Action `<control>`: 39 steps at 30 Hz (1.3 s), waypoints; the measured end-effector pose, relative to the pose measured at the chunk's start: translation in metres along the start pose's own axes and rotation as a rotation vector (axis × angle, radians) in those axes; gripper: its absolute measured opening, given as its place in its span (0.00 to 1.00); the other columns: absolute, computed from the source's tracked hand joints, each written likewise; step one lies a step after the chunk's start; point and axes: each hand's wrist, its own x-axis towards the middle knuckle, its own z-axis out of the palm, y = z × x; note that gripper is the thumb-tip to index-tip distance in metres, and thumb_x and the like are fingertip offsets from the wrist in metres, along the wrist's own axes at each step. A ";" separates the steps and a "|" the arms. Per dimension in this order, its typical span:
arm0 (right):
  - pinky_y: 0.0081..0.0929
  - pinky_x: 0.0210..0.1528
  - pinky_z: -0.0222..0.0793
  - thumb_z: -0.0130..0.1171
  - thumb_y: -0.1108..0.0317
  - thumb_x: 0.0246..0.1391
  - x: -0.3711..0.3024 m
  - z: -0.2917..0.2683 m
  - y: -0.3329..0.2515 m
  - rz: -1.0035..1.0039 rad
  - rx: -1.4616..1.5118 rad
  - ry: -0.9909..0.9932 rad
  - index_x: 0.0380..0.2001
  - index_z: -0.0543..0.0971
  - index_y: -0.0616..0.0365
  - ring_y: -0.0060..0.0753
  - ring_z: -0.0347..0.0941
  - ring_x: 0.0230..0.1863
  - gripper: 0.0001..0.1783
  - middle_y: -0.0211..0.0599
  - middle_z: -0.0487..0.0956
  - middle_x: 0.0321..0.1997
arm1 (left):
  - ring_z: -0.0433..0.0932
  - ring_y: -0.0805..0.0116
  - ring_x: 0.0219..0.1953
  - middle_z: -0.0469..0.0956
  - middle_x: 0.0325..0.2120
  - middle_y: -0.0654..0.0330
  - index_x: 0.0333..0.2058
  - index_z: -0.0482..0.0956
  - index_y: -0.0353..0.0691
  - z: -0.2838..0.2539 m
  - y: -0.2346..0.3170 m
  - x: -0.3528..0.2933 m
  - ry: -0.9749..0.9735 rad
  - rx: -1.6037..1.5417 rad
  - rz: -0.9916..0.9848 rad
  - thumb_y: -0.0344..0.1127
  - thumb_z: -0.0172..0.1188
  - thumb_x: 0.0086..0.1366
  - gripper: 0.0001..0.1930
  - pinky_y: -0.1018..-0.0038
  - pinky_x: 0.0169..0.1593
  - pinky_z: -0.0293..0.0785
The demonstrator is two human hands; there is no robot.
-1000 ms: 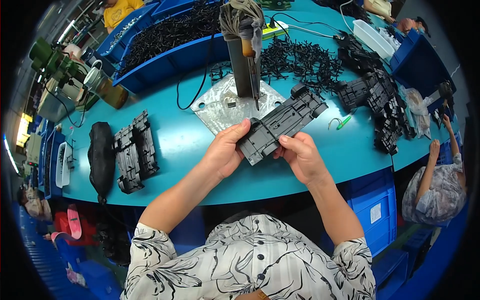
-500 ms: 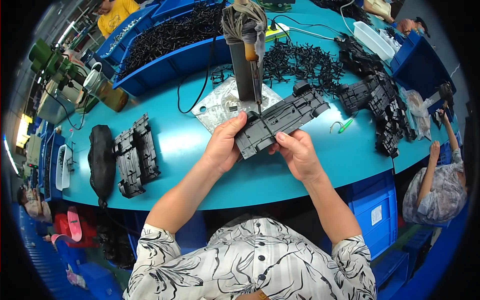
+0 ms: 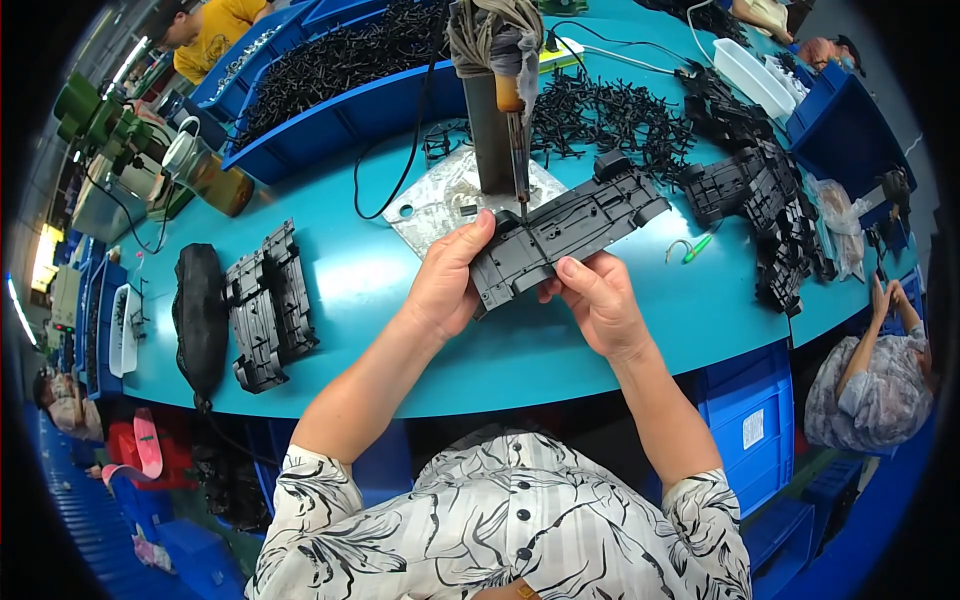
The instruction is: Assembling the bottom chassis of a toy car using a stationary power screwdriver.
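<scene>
Left hand (image 3: pixel 448 283) and right hand (image 3: pixel 602 308) both pinch our black chassis (image 3: pixel 570 232); if we slip, the 12 o'clock pointed tool (image 3: pixel 518 150) might gouge it.

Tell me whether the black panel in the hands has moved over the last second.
Yes: judged against the metal post, the black panel has shifted forward, toward that post, and now hides more of the metal plate.

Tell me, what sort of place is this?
Probably a factory workshop: there is a blue bin heaped with small black parts, a long plastic piece held up to a pointed tool, and another person in yellow nearby.
</scene>
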 end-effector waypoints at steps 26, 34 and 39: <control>0.28 0.39 0.70 0.56 0.65 0.57 0.001 0.004 -0.002 -0.002 -0.102 -0.010 0.39 0.75 0.65 0.28 0.73 0.35 0.13 0.37 0.77 0.37 | 0.80 0.64 0.38 0.78 0.39 0.51 0.45 0.72 0.31 -0.008 -0.005 0.006 -0.001 -0.089 -0.031 0.50 0.46 0.69 0.23 0.68 0.43 0.79; 0.28 0.38 0.71 0.55 0.65 0.58 0.001 0.006 -0.005 -0.003 -0.150 -0.014 0.40 0.74 0.66 0.28 0.73 0.35 0.13 0.37 0.77 0.38 | 0.80 0.65 0.38 0.78 0.38 0.52 0.44 0.72 0.32 -0.009 -0.006 0.006 0.004 -0.107 -0.042 0.50 0.46 0.69 0.23 0.70 0.43 0.79; 0.27 0.38 0.71 0.55 0.66 0.58 0.002 0.007 -0.006 0.004 -0.165 -0.008 0.40 0.74 0.66 0.27 0.73 0.35 0.13 0.37 0.77 0.38 | 0.81 0.65 0.37 0.79 0.37 0.52 0.43 0.73 0.32 -0.007 -0.004 0.005 0.016 -0.106 -0.057 0.50 0.46 0.69 0.23 0.70 0.42 0.79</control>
